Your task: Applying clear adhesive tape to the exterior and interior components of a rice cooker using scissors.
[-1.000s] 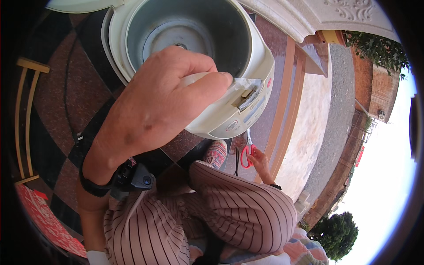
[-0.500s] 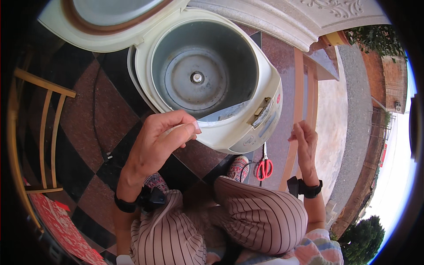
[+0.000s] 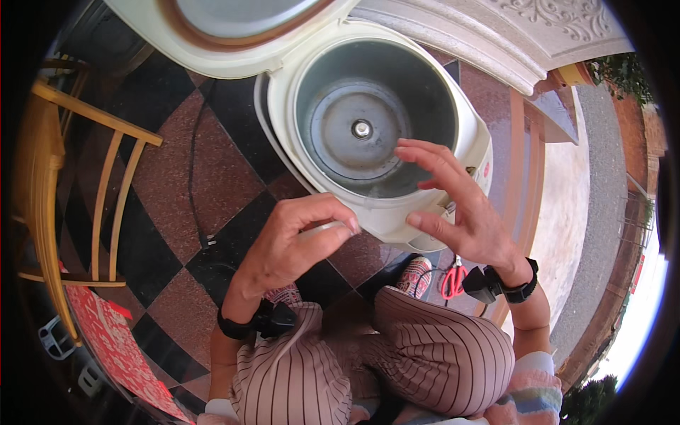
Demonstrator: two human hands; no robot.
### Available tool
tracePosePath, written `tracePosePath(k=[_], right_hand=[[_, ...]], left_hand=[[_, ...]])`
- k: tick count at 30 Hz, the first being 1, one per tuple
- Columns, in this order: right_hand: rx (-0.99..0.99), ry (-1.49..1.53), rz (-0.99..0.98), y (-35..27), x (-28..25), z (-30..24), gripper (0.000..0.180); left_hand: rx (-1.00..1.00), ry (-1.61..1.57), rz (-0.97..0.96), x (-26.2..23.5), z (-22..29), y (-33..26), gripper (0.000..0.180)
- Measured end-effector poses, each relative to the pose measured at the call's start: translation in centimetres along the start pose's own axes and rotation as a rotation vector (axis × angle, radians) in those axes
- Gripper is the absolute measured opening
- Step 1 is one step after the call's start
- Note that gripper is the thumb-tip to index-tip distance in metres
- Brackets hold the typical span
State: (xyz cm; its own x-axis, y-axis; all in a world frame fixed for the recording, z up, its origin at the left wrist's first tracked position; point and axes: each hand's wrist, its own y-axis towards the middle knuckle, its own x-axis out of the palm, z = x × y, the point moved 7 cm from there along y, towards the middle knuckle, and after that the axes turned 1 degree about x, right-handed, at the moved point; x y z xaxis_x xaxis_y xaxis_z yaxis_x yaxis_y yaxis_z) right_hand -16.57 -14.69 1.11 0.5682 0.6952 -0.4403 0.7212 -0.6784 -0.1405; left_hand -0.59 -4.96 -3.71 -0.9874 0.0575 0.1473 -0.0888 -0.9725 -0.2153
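A white rice cooker stands on the floor before me, its lid raised to the left. Its grey inner well is bare, with a round heating plate and a metal button at the centre. My left hand is just outside the near rim, thumb and fingertips pinched on what looks like a thin clear strip; something whitish shows under the fingers. Above the cooker's front right side, my right hand is open with fingers spread, hiding part of the control panel and latch.
Red-handled scissors lie right of my foot. A black cord with a plug runs over the checkered tiles on the left. A wooden chair and red patterned cloth are far left. A carved white wall base borders the cooker's far side.
My right hand has come left over the cooker's front and its fingers have spread. The left hand keeps its pinch. The view has shifted, so the cooker sits further right and slightly lower.
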Motion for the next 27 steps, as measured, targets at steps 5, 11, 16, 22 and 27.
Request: tracePosePath(k=[5,11,16,22,27], right_hand=[[-0.19,0.123,-0.429,2.2,5.0,-1.7,0.058],[0.03,0.332,-0.596,3.1,5.5,-0.7,0.016],[0.129,0.281,-0.556,3.5,6.0,0.4,0.021],[0.326,0.315,-0.424,3.9,6.2,0.7,0.023],[0.151,0.097,-0.284,4.4,5.2,0.1,0.019]], left_hand=[[0.132,0.12,-0.141,0.9,1.9,-0.7,0.017],[0.094,0.217,-0.117,-0.5,2.7,-1.9,0.019],[0.114,0.283,-0.08,-1.2,2.3,-1.7,0.017],[0.121,0.292,0.017,-2.6,2.0,-1.9,0.015],[0.108,0.319,0.061,-2.8,1.3,-2.2,0.015]])
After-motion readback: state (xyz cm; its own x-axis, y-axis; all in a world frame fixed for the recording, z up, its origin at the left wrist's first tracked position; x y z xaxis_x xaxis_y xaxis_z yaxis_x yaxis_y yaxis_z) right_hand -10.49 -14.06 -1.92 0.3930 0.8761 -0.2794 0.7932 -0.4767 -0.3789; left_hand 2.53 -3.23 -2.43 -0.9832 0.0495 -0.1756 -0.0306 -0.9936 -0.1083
